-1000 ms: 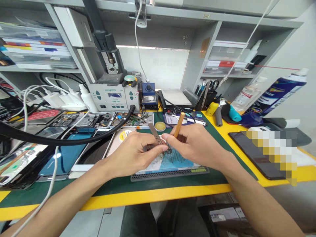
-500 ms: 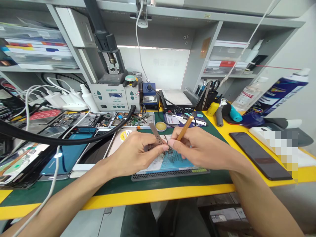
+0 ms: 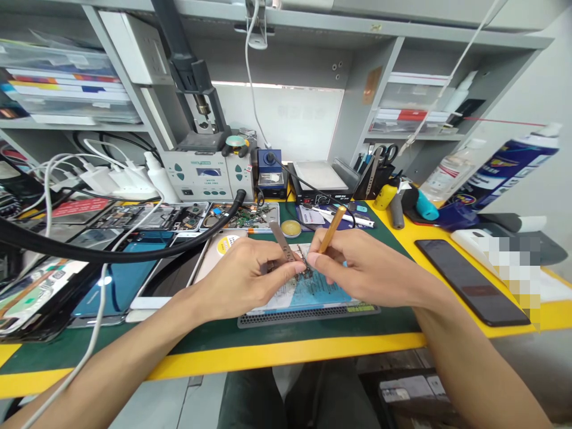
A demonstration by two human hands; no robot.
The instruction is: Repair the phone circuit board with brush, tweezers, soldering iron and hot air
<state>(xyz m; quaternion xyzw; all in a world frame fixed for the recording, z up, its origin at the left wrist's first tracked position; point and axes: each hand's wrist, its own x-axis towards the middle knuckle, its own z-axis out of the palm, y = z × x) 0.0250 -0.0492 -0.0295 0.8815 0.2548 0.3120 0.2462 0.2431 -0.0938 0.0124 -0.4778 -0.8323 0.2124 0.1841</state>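
Observation:
My left hand (image 3: 250, 271) pinches a pair of flat grey metal tweezers (image 3: 281, 240); their broad end points up and away from me. Pen-fashion, my right hand (image 3: 357, 265) grips a gold-handled tool (image 3: 333, 229), whose working tip I cannot make out. Both sets of fingertips come close together over a small dark circuit board (image 3: 307, 273), partly covered by the fingers. Under it lies a blue and white pad (image 3: 322, 292) on a grey perforated plate (image 3: 286, 319).
A round yellow tin (image 3: 291, 228) stands just beyond my hands. Left are phones (image 3: 120, 277), a tray of parts (image 3: 263, 215) and a thick black hose (image 3: 134, 256). A rework station (image 3: 205, 176) stands behind. A black phone (image 3: 473, 280) lies right.
The gold handle has tipped slightly more upright and its top has shifted a little left. My left hand and the tweezers stay nearly still.

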